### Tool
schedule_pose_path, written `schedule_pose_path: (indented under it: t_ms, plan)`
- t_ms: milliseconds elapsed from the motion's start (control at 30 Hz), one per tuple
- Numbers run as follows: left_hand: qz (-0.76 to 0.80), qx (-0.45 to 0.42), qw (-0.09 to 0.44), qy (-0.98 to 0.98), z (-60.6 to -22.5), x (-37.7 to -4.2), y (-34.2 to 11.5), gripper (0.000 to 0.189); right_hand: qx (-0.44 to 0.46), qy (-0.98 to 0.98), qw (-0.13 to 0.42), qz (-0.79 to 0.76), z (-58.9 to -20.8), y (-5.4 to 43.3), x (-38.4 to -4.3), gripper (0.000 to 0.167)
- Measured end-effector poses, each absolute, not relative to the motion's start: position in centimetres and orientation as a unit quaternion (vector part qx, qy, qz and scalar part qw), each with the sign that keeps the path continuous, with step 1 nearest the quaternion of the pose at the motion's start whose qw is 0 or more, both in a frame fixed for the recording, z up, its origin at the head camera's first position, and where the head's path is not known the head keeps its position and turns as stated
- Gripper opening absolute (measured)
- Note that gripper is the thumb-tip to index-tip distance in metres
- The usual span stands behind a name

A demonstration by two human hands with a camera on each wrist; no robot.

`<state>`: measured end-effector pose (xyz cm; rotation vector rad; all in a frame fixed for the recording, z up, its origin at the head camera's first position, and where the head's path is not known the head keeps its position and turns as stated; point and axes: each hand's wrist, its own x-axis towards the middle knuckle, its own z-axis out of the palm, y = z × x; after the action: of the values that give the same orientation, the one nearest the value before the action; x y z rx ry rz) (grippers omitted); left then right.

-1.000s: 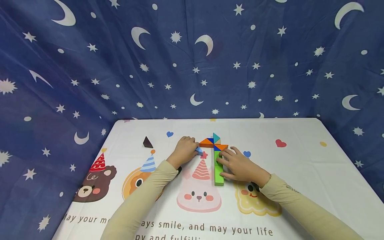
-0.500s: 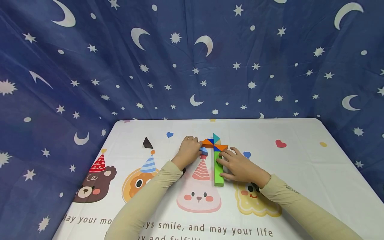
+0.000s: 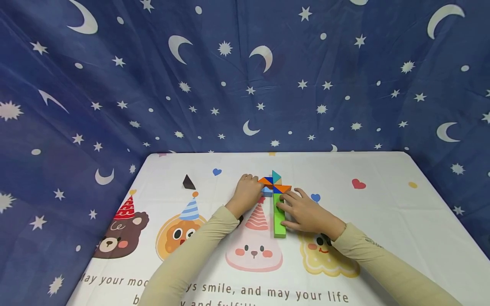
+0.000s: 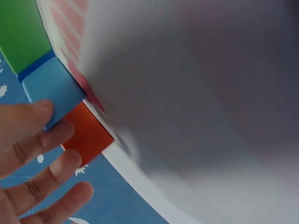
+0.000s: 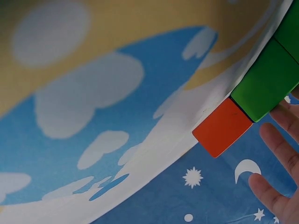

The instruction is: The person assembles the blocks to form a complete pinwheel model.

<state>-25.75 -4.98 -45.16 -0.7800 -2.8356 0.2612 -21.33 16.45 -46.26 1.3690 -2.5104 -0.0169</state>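
Observation:
My left hand [image 3: 246,194] pinches a light blue block [image 4: 53,84] between thumb and index finger. That block lies in the corner between an orange block [image 4: 91,135] and the column of two green blocks [image 3: 280,225]. Around the top of the column, orange, dark blue, teal and cream triangular blocks meet in a pinwheel shape; the teal triangle block [image 3: 276,176] points away. My right hand [image 3: 308,212] lies along the column's right side, its spread fingers touching the green blocks. In the right wrist view, an orange block [image 5: 222,128] sits against the green.
A black triangular block [image 3: 188,182] stands alone at the back left of the table. The white tablecloth [image 3: 383,221] carries printed cartoon animals, hearts and lettering. Behind the table's far edge hangs a dark blue curtain [image 3: 214,127] with moons and stars.
My left hand has slid to the right with the light blue block, bringing it up against the green column under the orange block. The right hand has stayed in place.

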Motion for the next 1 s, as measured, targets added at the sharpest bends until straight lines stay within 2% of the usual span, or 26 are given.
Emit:
schedule_pose_path:
  t_ms: [467, 1000]
  plan:
    - [0.097, -0.264, 0.125, -0.952, -45.2, -25.8, -4.3, 0.012, 0.476, -0.868, 0.143, -0.007, -46.3, 16.5, -21.3, 0.048]
    - [0.06, -0.271, 0.127, -0.952, -45.2, -25.6, -5.8, 0.022, 0.477, -0.867, 0.145, -0.012, -46.1, 16.5, -21.3, 0.047]
